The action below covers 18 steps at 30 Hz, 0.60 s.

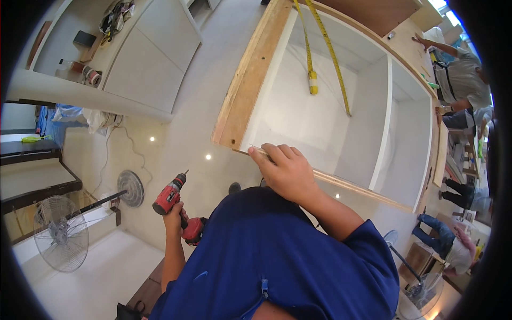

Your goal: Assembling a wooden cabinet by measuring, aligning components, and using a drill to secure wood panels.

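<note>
My left hand [174,217] is wrapped round the grip of a red and black cordless drill [169,197]. Its bit points up and away from me, well short of the cabinet. At the near left corner of a white cabinet box [314,122] with raw wood edges, my right hand [285,169] is closed, thumb on the near side and fingers curled over the edge. A thin light strip shows between thumb and fingers, seemingly the cabinet's edge. Along the box's left side runs a wooden board [246,80] with dark holes. A yellow measuring tape [333,58] lies across the box, partly bundled.
Standing fans are at the left [61,233] and lower right [421,290]. A white cabinet [144,64] at upper left carries a bottle and tools. A cable [106,154] trails over the shiny floor. Several people work at the right, one person [464,74] beside the box's far end.
</note>
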{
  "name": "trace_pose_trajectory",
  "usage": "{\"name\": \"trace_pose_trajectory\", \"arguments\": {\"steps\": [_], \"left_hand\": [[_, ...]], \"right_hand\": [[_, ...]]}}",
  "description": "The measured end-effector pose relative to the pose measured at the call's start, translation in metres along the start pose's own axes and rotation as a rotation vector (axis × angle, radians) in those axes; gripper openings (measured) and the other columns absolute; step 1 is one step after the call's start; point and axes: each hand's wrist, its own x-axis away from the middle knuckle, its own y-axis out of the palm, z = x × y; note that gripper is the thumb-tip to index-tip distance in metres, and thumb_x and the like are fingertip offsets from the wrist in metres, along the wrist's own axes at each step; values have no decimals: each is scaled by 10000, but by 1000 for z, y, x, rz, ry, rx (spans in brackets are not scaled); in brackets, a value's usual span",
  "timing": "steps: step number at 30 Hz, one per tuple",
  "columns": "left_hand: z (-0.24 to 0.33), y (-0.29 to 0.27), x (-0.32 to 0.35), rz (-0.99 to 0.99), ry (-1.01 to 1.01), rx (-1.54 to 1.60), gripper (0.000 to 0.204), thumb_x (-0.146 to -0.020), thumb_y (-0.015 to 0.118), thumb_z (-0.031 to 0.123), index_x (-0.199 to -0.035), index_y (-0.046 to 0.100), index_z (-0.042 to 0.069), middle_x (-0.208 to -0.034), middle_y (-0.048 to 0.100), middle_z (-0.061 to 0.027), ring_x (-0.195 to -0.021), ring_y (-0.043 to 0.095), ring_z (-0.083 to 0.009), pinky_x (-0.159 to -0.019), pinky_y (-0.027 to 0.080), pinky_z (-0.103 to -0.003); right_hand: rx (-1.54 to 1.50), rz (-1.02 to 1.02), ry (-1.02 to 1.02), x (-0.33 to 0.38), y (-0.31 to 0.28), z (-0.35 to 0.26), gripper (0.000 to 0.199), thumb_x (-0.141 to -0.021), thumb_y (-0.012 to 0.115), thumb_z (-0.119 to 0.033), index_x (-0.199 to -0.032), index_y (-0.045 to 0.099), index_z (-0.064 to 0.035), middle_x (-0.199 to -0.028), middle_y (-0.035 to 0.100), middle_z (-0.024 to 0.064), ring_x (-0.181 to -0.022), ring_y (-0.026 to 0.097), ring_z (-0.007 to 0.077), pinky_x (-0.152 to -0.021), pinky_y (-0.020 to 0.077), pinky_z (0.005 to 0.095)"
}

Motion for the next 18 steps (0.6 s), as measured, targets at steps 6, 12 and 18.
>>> {"name": "trace_pose_trajectory", "arguments": {"steps": [6, 12, 18], "left_hand": [[-29, -18, -25, -111, 122, -197, 127, -846, 714, 113, -898, 610, 63, -633, 565, -19, -504, 565, -135, -467, 461, -306], [-87, -47, -43, -172, 148, -385, 151, -811, 746, 120, -835, 614, 50, -664, 593, -20, -565, 587, -142, -534, 477, -332], [-130, -87, -29, -240, 237, -312, 130, -797, 739, 102, -806, 620, 53, -648, 586, -18, -515, 562, -145, -490, 450, -321]], "right_hand": [[28, 6, -12, 5, 1, -5, 408, -791, 689, -20, -1191, 698, -100, -1015, 673, 60, -791, 656, 239, -707, 547, 360], [60, -17, -11, 5, 1, -10, 449, -787, 703, -30, -1222, 655, -129, -987, 650, 55, -827, 657, 264, -734, 539, 387], [240, -185, 133, -1, -1, -33, 462, -877, 664, -32, -1324, 658, -148, -1049, 679, 86, -936, 663, 289, -845, 519, 407]]}}
